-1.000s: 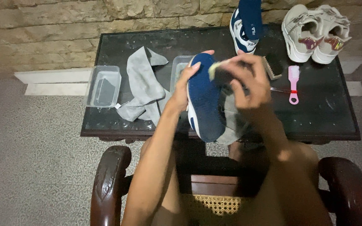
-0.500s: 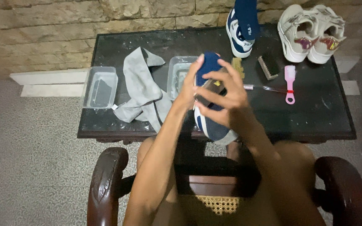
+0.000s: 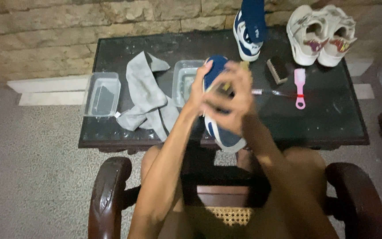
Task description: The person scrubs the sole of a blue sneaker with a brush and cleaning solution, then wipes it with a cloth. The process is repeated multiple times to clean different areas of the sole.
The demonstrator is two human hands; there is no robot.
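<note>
the left hand (image 3: 198,90) grips a blue sneaker (image 3: 219,128) by its side, holding it above the near edge of the dark table (image 3: 332,119), while the right hand (image 3: 231,95) closes over its top, blurred. just beside lie a clear tub (image 3: 183,75) and a grey cloth (image 3: 149,99); a pink brush (image 3: 299,88) lies to the right.

On the table (image 3: 332,119), the cloth (image 3: 147,99) lies between 2 tubs (image 3: 102,94); a brush (image 3: 299,87) lies right of the held shoe (image 3: 219,106); 2 shoes (image 3: 319,33) stand behind it.
</note>
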